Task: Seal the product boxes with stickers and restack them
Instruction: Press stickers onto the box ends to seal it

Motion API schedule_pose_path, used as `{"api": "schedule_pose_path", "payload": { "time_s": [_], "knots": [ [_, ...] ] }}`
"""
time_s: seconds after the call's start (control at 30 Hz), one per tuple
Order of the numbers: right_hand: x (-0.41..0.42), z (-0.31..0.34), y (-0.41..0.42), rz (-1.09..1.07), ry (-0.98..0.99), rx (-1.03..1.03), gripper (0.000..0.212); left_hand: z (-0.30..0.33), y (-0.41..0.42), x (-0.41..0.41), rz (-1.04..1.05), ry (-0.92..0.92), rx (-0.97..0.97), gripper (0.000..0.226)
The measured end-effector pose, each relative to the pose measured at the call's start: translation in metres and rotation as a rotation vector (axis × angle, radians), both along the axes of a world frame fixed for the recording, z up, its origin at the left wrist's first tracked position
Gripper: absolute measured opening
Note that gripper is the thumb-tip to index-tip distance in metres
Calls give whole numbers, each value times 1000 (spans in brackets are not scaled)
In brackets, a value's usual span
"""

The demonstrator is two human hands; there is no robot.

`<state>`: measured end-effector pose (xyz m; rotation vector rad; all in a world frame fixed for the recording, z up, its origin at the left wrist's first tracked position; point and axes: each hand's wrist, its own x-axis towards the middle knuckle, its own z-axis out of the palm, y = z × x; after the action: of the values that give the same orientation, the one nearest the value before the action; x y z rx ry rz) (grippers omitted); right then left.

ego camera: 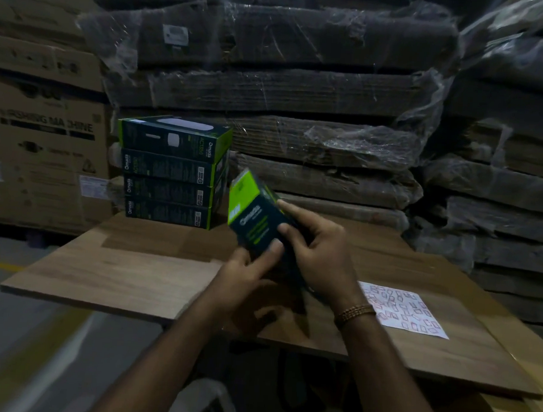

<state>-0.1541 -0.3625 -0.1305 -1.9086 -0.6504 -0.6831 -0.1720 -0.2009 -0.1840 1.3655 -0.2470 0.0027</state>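
I hold a dark product box with a green end tilted above the wooden board. My left hand grips its lower end, thumb on the printed face. My right hand grips its right side, fingers curled over the face and edge. A stack of several matching dark-and-green boxes stands at the board's far left. A white sticker sheet with red-outlined stickers lies flat on the board to the right of my right wrist.
Stretch-wrapped bundles of flat cardboard rise like a wall behind the board. Large printed cartons stand at the left. Grey floor lies below left of the board's edge.
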Motion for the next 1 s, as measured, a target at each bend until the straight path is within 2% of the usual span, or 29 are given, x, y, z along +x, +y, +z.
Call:
{"api": "schedule_pose_path", "payload": {
  "time_s": [0.07, 0.13, 0.2, 0.3, 0.37, 0.43, 0.47, 0.53, 0.63, 0.67, 0.73, 0.8, 0.93, 1.0],
  "knots": [
    [2, -11, 2, -22, 29, -22, 37, -2, 3, -2, -81, 138, -235, 70],
    [-1, -20, 3, -24, 67, -82, 43, -12, 9, -1, -61, 223, -362, 80],
    [-3, -30, 2, -34, 68, -150, 53, -20, 14, 5, 28, 233, -378, 89],
    [0, -46, -13, -93, 117, -256, 68, -28, 22, 13, 126, 240, -385, 86],
    [5, -59, -28, -243, 163, -387, 76, -37, 26, 18, 193, 271, -386, 75],
    [6, -75, -38, -339, 184, -468, 76, -42, 29, 21, 283, 263, -377, 55],
    [6, -83, -40, -348, 178, -467, 75, -46, 31, 24, 342, 247, -349, 50],
    [7, -94, -41, -353, 142, -451, 72, -52, 35, 28, 449, 179, -186, 55],
    [5, -104, -41, -373, 105, -428, 69, -56, 39, 24, 534, 83, 131, 88],
    [3, -107, -42, -379, 94, -416, 68, -58, 39, 24, 557, 65, 210, 93],
    [2, -111, -42, -384, 69, -394, 66, -57, 38, 22, 627, 10, 339, 77],
    [1, -115, -40, -389, 50, -376, 65, -56, 36, 20, 659, -49, 395, 65],
    [-1, -123, -38, -413, 2, -334, 68, -57, 29, 18, 684, -95, 409, 67],
    [-6, -126, -38, -435, -1, -251, 80, -57, 18, 13, 787, -126, 444, 75]
  ]
}}
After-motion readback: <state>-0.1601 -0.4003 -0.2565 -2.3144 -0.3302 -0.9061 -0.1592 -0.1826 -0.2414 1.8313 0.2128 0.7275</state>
